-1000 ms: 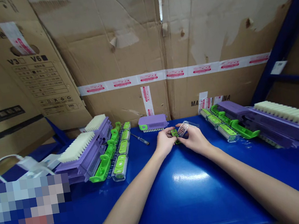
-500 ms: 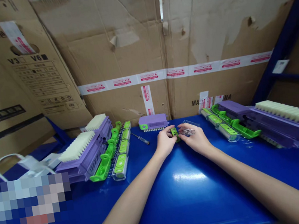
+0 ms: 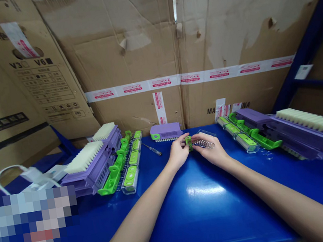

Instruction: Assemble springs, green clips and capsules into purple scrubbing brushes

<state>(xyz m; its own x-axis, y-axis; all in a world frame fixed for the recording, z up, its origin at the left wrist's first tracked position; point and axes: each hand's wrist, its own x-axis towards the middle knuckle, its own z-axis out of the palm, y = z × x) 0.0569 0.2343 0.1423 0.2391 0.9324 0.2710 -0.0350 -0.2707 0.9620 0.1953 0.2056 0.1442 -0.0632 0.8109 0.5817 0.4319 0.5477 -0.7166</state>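
My left hand (image 3: 179, 151) is closed on a small green plastic piece (image 3: 188, 143), held upright above the blue table. From the right, my right hand (image 3: 210, 146) grips a metal coil spring (image 3: 204, 143); one end of the spring meets or nearly meets the green piece, and the other sticks out over my palm. Whether the spring is seated in the piece I cannot tell. Behind my hands stands a purple housing (image 3: 167, 130) with a green button and a row of pale bristles below. A clear plastic part (image 3: 207, 133) shows just beyond my right hand.
A screwdriver (image 3: 153, 149) lies left of my hands. Purple brush units (image 3: 87, 165), green strips (image 3: 117, 169) and clear cases with green pieces (image 3: 130, 169) line the left; similar purple units (image 3: 298, 132) line the right. A white power strip (image 3: 40, 179) with cable sits far left. Cardboard (image 3: 127, 61) walls the back.
The spring now points more sideways and shows longer across my right palm. The green piece has turned and shifted slightly up. Both forearms have hardly moved.
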